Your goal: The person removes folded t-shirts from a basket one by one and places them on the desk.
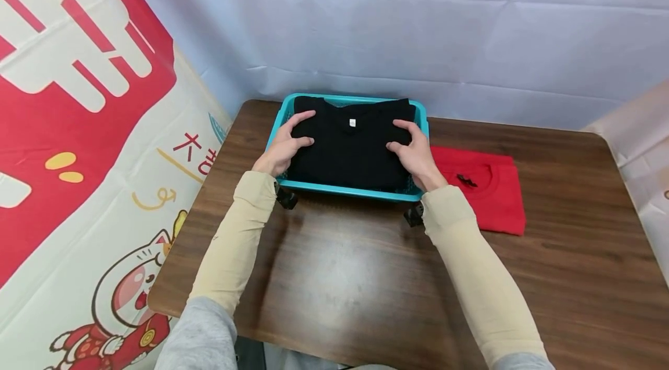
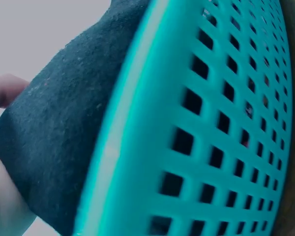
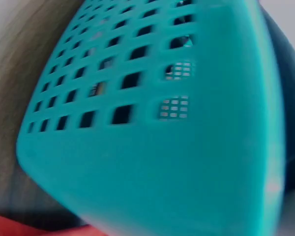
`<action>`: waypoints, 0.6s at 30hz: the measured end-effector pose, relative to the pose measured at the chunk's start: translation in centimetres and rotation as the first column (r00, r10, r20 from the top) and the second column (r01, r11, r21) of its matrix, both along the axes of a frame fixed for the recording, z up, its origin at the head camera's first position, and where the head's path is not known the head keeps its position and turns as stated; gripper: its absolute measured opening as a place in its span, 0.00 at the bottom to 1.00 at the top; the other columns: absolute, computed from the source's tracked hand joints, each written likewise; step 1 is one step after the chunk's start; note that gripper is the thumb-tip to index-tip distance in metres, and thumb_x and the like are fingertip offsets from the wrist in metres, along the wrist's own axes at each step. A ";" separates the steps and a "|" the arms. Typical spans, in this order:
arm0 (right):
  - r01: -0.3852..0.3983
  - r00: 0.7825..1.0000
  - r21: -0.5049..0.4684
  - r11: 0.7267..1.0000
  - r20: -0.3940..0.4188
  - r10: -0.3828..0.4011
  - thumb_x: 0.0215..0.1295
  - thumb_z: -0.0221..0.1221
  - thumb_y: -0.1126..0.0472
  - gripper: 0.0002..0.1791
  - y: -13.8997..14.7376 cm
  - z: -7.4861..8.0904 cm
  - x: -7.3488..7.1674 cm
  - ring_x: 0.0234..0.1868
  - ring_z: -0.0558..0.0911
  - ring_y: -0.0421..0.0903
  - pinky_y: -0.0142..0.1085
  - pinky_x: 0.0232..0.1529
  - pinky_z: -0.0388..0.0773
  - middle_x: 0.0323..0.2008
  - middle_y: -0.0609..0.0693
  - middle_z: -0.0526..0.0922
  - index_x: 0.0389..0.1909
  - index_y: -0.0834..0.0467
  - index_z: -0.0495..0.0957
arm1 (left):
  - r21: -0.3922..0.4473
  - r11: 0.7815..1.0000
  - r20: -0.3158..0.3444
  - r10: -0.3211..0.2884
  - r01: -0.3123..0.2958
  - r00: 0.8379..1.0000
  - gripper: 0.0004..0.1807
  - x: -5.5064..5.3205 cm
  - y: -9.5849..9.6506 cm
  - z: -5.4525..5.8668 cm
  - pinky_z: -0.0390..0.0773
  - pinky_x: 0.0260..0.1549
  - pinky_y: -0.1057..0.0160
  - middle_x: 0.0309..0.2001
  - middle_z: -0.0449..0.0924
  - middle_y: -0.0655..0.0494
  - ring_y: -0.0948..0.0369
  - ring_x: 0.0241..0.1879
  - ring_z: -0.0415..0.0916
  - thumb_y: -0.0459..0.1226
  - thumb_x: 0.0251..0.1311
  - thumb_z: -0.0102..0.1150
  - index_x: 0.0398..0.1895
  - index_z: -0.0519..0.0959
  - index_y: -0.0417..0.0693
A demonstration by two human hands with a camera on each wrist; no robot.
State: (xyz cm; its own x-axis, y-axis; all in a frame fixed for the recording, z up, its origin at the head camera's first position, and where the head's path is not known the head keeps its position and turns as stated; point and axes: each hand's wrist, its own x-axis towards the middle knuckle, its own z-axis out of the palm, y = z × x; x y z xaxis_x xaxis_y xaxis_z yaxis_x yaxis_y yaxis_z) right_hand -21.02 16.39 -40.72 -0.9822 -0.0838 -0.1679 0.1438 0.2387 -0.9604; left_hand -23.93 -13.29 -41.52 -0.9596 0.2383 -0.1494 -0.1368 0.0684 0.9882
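A folded black T-shirt (image 1: pixel 350 149) with a small white neck label lies in the turquoise plastic basket (image 1: pixel 345 190), its upper edge reaching the far rim. At the shirt's left side, my left hand (image 1: pixel 284 143) grips the cloth, thumb and index finger showing on top. My right hand (image 1: pixel 413 152) holds the opposite side in the same way. In the left wrist view, the black cloth (image 2: pixel 64 118) rises above the basket's perforated wall (image 2: pixel 206 147), with parts of the hand at its edge. The right wrist view is mostly filled by the basket's wall (image 3: pixel 187 167).
A folded red T-shirt (image 1: pixel 496 196) with a small dark mark lies on the brown wooden table (image 1: pixel 334 277), right of the basket. White sheeting (image 1: pixel 392 39) hangs behind the table. A printed red and white cloth (image 1: pixel 120 184) hangs on the left.
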 end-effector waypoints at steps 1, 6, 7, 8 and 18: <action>0.004 1.000 -0.017 1.000 0.006 -0.003 0.70 0.52 0.63 0.31 0.1 0.2 0.0 0.61 0.69 0.55 0.49 0.61 0.70 0.69 0.56 0.60 0.72 0.50 0.58 | 0.011 1.000 -0.001 -0.003 0.003 1.000 0.35 0.0 0.1 0.3 0.69 0.61 0.50 0.72 0.53 0.60 0.53 0.65 0.63 0.24 0.61 0.54 0.68 0.67 0.66; 0.016 1.000 -0.076 0.997 0.011 -0.015 0.68 0.53 0.65 0.30 0.3 1.1 -0.2 0.57 0.72 0.53 0.44 0.57 0.73 0.68 0.55 0.62 0.70 0.49 0.61 | 0.051 0.998 0.002 -0.032 0.031 0.999 0.40 0.1 0.0 1.5 0.70 0.57 0.57 0.73 0.52 0.61 0.56 0.65 0.62 0.21 0.58 0.53 0.70 0.65 0.66; 0.015 1.000 -0.080 0.997 0.007 -0.015 0.68 0.53 0.66 0.30 0.3 1.2 -0.2 0.57 0.72 0.53 0.44 0.56 0.73 0.67 0.55 0.62 0.70 0.49 0.61 | 0.056 0.998 0.001 -0.041 0.041 0.999 0.40 0.1 0.0 1.8 0.72 0.55 0.59 0.73 0.53 0.60 0.56 0.65 0.62 0.21 0.58 0.53 0.70 0.65 0.66; 0.012 1.000 -0.081 0.997 0.002 -0.012 0.68 0.53 0.67 0.30 0.4 1.4 -0.2 0.56 0.72 0.53 0.43 0.55 0.73 0.67 0.55 0.62 0.70 0.49 0.61 | 0.065 0.997 0.004 -0.050 0.049 0.999 0.39 0.1 -0.1 2.0 0.73 0.53 0.60 0.72 0.54 0.60 0.56 0.64 0.64 0.21 0.59 0.53 0.70 0.65 0.65; -0.020 1.000 -0.119 0.993 0.001 0.020 0.65 0.53 0.71 0.31 0.7 2.7 0.5 0.58 0.71 0.52 0.39 0.52 0.74 0.67 0.54 0.62 0.68 0.48 0.63 | 0.123 0.988 0.034 -0.097 0.092 0.995 0.34 0.9 -0.9 3.4 0.81 0.44 0.60 0.67 0.62 0.54 0.55 0.54 0.74 0.28 0.64 0.55 0.69 0.65 0.67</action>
State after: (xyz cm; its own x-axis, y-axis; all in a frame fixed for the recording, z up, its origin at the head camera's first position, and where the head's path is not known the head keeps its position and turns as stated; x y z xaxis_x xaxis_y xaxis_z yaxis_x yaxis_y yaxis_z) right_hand -20.56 17.10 -38.06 -0.9799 -0.1227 -0.1574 0.1419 0.1259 -0.9818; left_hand -23.05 -14.18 -38.08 -0.9259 0.3463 -0.1512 -0.1746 -0.0373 0.9839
